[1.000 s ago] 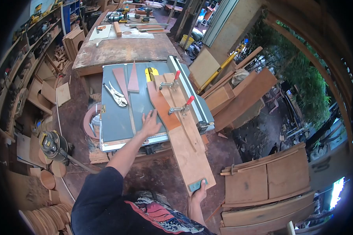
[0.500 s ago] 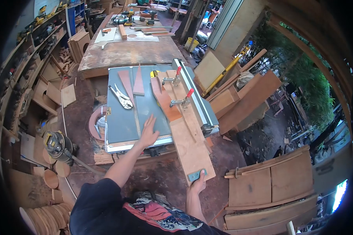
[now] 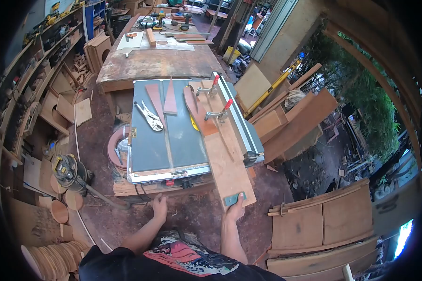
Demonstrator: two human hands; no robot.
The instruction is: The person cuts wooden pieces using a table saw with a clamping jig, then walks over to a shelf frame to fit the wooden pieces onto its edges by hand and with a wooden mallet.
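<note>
Wooden board (image 3: 226,164) gripped by right hand (image 3: 235,212) at its green plate (image 3: 231,200), left hand (image 3: 160,208) (empty) loosely curled

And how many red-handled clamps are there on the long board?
2. One clamp is toward the far end of the board; the other clamp is nearer the right hand. None seems hidden.
</note>
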